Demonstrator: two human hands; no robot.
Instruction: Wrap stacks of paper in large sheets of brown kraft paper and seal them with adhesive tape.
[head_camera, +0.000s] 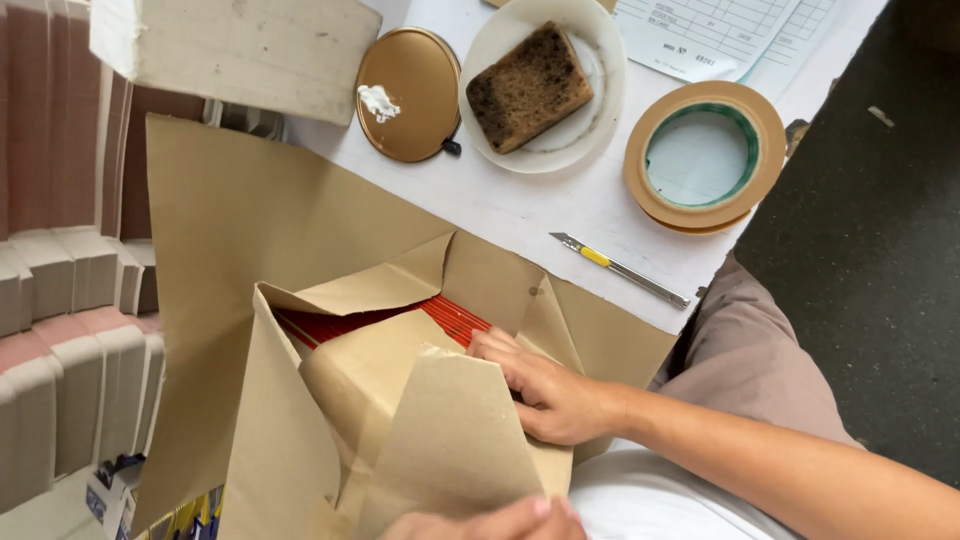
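Note:
A bundle of red sheets lies half wrapped in a big sheet of brown paper on the white table. My right hand presses flat on the folded paper at the bundle's right end, its fingertips slipped under a flap beside the red edges. Only the fingers of my left hand show at the bottom edge, pinching the lower edge of a folded brown flap. The rest of the bundle is hidden under the paper.
Behind the parcel are a gold round lid with a white paste blob, a white bowl holding a brown sponge, a brown tape roll, a yellow-slider utility knife and a printed form. Wrapped stacks stand at the left.

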